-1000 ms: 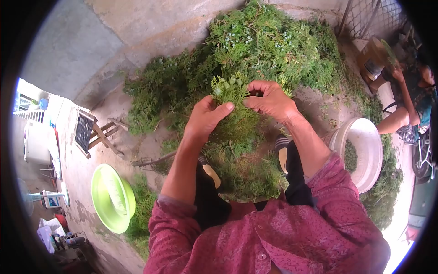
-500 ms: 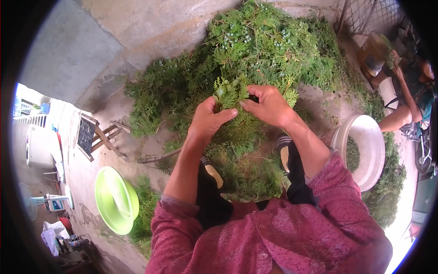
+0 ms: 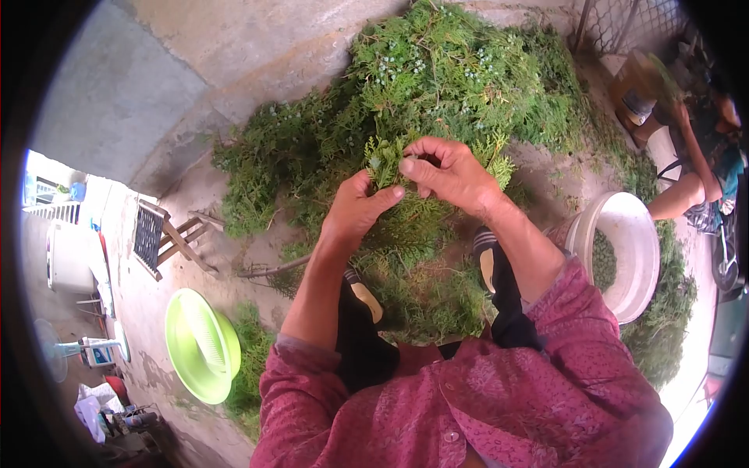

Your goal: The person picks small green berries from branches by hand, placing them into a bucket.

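A leafy green conifer sprig (image 3: 382, 160) is pinched in my left hand (image 3: 355, 209), its thumb pressed along the lower side. My right hand (image 3: 456, 175) is at the sprig's right side, thumb and forefinger closed together at the tips; what lies between them is too small to make out. Beyond both hands rises a big heap of cut conifer branches (image 3: 460, 78) dotted with pale blue-green cones. Loose green clippings (image 3: 421, 304) cover the ground between my shoes.
To my right stands a white bucket (image 3: 636, 265) with small green cones inside. A lime-green basin (image 3: 178, 343) holding a strainer basket sits at left, near a folding wooden stool (image 3: 168, 238). At far right another person's arm (image 3: 694, 148) reaches beside a cardboard box (image 3: 633, 93).
My right hand has shifted slightly left and its thumb has moved up over the sprig toward the forefinger. My left hand keeps its hold in nearly the same place.
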Demonstrator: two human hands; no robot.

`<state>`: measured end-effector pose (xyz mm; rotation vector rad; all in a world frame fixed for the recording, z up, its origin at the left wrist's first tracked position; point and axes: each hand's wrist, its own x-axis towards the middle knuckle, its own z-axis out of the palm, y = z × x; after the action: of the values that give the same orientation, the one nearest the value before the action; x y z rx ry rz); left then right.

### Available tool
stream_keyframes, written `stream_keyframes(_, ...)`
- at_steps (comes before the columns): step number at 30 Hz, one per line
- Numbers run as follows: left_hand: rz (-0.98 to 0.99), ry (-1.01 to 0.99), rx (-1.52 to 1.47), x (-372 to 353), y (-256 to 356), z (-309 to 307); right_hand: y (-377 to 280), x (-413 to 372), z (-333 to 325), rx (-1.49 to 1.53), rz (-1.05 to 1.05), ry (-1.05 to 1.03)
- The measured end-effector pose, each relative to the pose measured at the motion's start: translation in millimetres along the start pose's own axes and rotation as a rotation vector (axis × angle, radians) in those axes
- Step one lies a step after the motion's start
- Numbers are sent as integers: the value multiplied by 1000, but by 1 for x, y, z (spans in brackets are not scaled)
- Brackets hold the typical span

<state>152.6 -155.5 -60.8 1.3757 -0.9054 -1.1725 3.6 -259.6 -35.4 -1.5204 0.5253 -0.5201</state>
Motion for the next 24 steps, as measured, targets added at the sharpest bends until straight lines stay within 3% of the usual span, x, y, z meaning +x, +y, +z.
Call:
stream_keyframes(11,-4,-27,61,-3,4,4,1,3,-2,497,311,-84)
stream_keyframes(17,-11,-37,8,-4,2,6,3,3,-1,232,276,-45)
stream_keyframes(20,-61,22,-172,-4,2,6,6,3,-2,83,189,-2)
stream_keyframes(22,-56,48,-286,-5,5,8,18,4,-1,-477,-195,150)
stream_keyframes(23,-56,47,-287,-5,4,8,24,6,-2,-478,-194,151)
stream_keyframes(24,-52,65,-289,-4,1,8,28,9,-5,-654,-327,241)
